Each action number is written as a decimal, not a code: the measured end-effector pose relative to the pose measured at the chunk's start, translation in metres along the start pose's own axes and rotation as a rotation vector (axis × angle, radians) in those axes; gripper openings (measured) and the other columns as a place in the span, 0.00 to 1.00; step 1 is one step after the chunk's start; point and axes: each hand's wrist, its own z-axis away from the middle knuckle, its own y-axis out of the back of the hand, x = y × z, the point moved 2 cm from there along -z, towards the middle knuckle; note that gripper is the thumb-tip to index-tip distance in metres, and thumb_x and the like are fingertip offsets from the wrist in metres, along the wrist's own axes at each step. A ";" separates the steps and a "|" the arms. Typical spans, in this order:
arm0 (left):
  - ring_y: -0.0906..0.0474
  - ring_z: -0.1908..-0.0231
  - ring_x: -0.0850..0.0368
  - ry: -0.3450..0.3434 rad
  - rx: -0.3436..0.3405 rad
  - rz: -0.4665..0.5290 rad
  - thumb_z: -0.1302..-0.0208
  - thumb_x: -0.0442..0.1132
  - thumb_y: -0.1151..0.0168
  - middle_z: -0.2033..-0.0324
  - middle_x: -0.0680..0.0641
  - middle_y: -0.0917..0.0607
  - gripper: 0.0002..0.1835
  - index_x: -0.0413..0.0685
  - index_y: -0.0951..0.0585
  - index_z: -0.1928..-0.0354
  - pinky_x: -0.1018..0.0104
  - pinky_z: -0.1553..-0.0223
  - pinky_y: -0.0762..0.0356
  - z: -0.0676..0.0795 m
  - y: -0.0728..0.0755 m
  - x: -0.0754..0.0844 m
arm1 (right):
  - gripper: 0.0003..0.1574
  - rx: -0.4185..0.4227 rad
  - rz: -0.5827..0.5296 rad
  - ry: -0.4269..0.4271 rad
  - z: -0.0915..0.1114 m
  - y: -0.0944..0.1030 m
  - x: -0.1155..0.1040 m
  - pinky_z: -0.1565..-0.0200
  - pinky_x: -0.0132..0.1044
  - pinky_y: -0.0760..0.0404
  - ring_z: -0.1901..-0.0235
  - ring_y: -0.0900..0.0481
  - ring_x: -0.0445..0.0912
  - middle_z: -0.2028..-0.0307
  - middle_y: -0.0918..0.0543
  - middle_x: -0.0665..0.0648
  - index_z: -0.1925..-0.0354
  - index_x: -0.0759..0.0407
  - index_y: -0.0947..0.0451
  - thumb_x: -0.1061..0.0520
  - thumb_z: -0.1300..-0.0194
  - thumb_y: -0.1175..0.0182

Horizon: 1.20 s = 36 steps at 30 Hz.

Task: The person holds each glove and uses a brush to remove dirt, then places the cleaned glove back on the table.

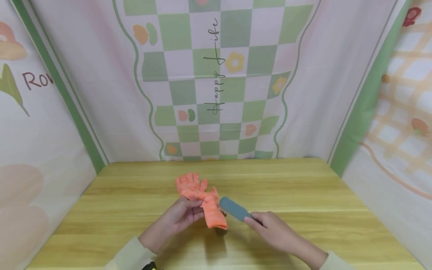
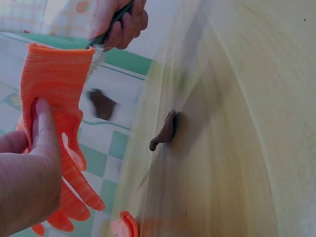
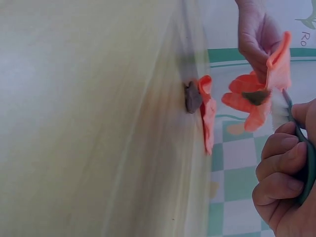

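Observation:
My left hand [image 1: 183,216] pinches an orange knitted glove [image 2: 55,79] near its cuff, holding it above the table with its fingers hanging down. The right hand [image 1: 271,229] grips the handle of a blue-green brush [image 1: 234,208]. White bristles [image 2: 96,64] face the glove's cuff and lie right at it in both wrist views. A blurred dark brown clump [image 2: 102,104] hangs in mid-air beside the glove, below the brush. Another brown clump [image 2: 165,132] lies on the table underneath. Behind the held glove, a second orange glove [image 1: 189,182] rests flat on the table.
The wood-grain table [image 1: 303,195] extends to both sides of the hands. A white curtain with green checks [image 1: 233,90] hangs behind its far edge. Printed cloth panels [image 1: 398,123] stand at the left and right sides.

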 end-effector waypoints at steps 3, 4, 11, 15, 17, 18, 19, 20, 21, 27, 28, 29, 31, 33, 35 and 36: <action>0.17 0.57 0.51 -0.004 0.006 -0.011 0.33 0.21 0.56 0.60 0.42 0.15 0.14 0.39 0.23 0.54 0.59 0.50 0.20 0.000 -0.001 -0.001 | 0.26 0.025 -0.004 0.021 0.000 0.004 -0.003 0.85 0.27 0.44 0.87 0.46 0.34 0.86 0.41 0.44 0.77 0.54 0.34 0.42 0.25 0.53; 0.17 0.57 0.51 -0.004 0.007 -0.011 0.33 0.21 0.56 0.60 0.42 0.15 0.14 0.39 0.24 0.53 0.59 0.50 0.20 0.000 -0.002 -0.002 | 0.25 0.033 0.000 0.031 0.000 0.005 -0.003 0.85 0.27 0.44 0.87 0.46 0.34 0.86 0.41 0.44 0.77 0.54 0.35 0.43 0.25 0.52; 0.17 0.56 0.51 0.004 0.017 -0.014 0.32 0.21 0.56 0.59 0.42 0.15 0.13 0.36 0.25 0.51 0.58 0.49 0.21 0.000 -0.004 -0.001 | 0.26 0.075 0.017 0.039 0.001 0.012 -0.006 0.85 0.28 0.42 0.87 0.46 0.34 0.86 0.41 0.43 0.78 0.54 0.36 0.44 0.24 0.52; 0.17 0.57 0.51 0.012 0.010 -0.021 0.32 0.21 0.56 0.60 0.43 0.15 0.14 0.38 0.23 0.53 0.59 0.50 0.20 -0.001 -0.004 -0.003 | 0.26 0.085 0.003 0.034 -0.001 0.016 -0.009 0.84 0.28 0.42 0.87 0.47 0.34 0.87 0.41 0.44 0.78 0.55 0.36 0.44 0.24 0.53; 0.17 0.58 0.52 0.020 0.004 -0.025 0.32 0.21 0.56 0.61 0.43 0.15 0.14 0.39 0.22 0.55 0.59 0.50 0.20 -0.002 -0.005 -0.004 | 0.27 0.089 -0.011 0.043 -0.003 0.018 -0.011 0.84 0.29 0.42 0.87 0.47 0.35 0.87 0.41 0.44 0.78 0.56 0.36 0.44 0.24 0.53; 0.17 0.58 0.52 0.023 0.000 -0.029 0.33 0.21 0.55 0.61 0.43 0.15 0.14 0.39 0.22 0.56 0.59 0.50 0.20 -0.002 -0.005 -0.005 | 0.26 0.094 -0.014 0.049 -0.004 0.019 -0.013 0.84 0.29 0.42 0.87 0.47 0.35 0.87 0.41 0.44 0.78 0.55 0.36 0.45 0.24 0.53; 0.17 0.58 0.51 0.028 -0.004 -0.030 0.33 0.21 0.55 0.61 0.43 0.15 0.14 0.39 0.21 0.57 0.59 0.50 0.20 -0.003 -0.005 -0.006 | 0.26 0.094 -0.017 0.057 -0.004 0.020 -0.015 0.84 0.29 0.42 0.87 0.47 0.35 0.87 0.41 0.44 0.78 0.55 0.36 0.45 0.23 0.53; 0.17 0.58 0.51 0.033 -0.008 -0.029 0.33 0.21 0.55 0.61 0.43 0.15 0.13 0.39 0.21 0.57 0.59 0.50 0.20 -0.003 -0.005 -0.007 | 0.26 0.095 -0.023 0.066 -0.005 0.020 -0.017 0.84 0.29 0.41 0.87 0.47 0.35 0.86 0.41 0.44 0.78 0.55 0.36 0.45 0.23 0.53; 0.17 0.58 0.51 0.038 -0.012 -0.030 0.33 0.21 0.55 0.61 0.43 0.15 0.13 0.39 0.21 0.58 0.59 0.50 0.20 -0.004 -0.005 -0.007 | 0.26 0.097 -0.025 0.076 -0.006 0.020 -0.018 0.84 0.29 0.41 0.87 0.47 0.35 0.86 0.41 0.44 0.78 0.55 0.36 0.46 0.23 0.53; 0.18 0.57 0.51 0.054 -0.022 -0.033 0.32 0.22 0.55 0.61 0.43 0.15 0.14 0.39 0.19 0.59 0.58 0.49 0.21 -0.006 -0.008 -0.010 | 0.25 0.074 -0.036 0.111 -0.011 0.015 -0.028 0.83 0.29 0.40 0.86 0.47 0.35 0.86 0.41 0.44 0.78 0.55 0.36 0.46 0.23 0.53; 0.18 0.58 0.51 0.054 -0.024 -0.036 0.32 0.22 0.55 0.61 0.44 0.15 0.14 0.40 0.19 0.60 0.58 0.49 0.21 -0.007 -0.009 -0.010 | 0.25 0.071 -0.033 0.115 -0.012 0.014 -0.028 0.83 0.29 0.40 0.86 0.47 0.35 0.86 0.41 0.44 0.78 0.55 0.36 0.46 0.23 0.53; 0.18 0.58 0.52 0.056 -0.024 -0.041 0.32 0.22 0.54 0.62 0.44 0.15 0.14 0.40 0.19 0.61 0.58 0.49 0.21 -0.007 -0.010 -0.010 | 0.25 0.064 -0.034 0.119 -0.013 0.012 -0.029 0.83 0.29 0.41 0.86 0.47 0.35 0.86 0.42 0.44 0.78 0.54 0.36 0.46 0.23 0.54; 0.18 0.59 0.53 0.059 -0.025 -0.049 0.32 0.22 0.55 0.63 0.46 0.16 0.15 0.41 0.18 0.63 0.59 0.50 0.20 -0.007 -0.011 -0.010 | 0.25 0.057 -0.028 0.126 -0.014 0.010 -0.029 0.83 0.28 0.41 0.86 0.47 0.34 0.86 0.42 0.43 0.78 0.54 0.35 0.46 0.23 0.54; 0.18 0.60 0.54 0.063 -0.027 -0.056 0.32 0.22 0.55 0.65 0.46 0.16 0.15 0.42 0.19 0.64 0.59 0.50 0.20 -0.007 -0.013 -0.010 | 0.25 0.049 -0.023 0.129 -0.015 0.007 -0.028 0.83 0.27 0.42 0.86 0.47 0.34 0.86 0.42 0.43 0.77 0.54 0.34 0.46 0.23 0.54; 0.18 0.60 0.54 0.068 -0.026 -0.061 0.32 0.22 0.55 0.65 0.47 0.16 0.15 0.43 0.19 0.65 0.59 0.50 0.20 -0.007 -0.014 -0.010 | 0.24 0.042 -0.021 0.125 -0.016 0.005 -0.027 0.83 0.27 0.42 0.87 0.47 0.34 0.86 0.42 0.43 0.76 0.54 0.34 0.46 0.23 0.55; 0.17 0.59 0.54 0.069 -0.026 -0.062 0.33 0.22 0.55 0.65 0.47 0.16 0.15 0.43 0.19 0.64 0.58 0.50 0.20 -0.006 -0.014 -0.010 | 0.24 0.043 -0.015 0.123 -0.016 0.005 -0.026 0.83 0.27 0.42 0.87 0.47 0.34 0.86 0.42 0.43 0.76 0.54 0.33 0.45 0.23 0.55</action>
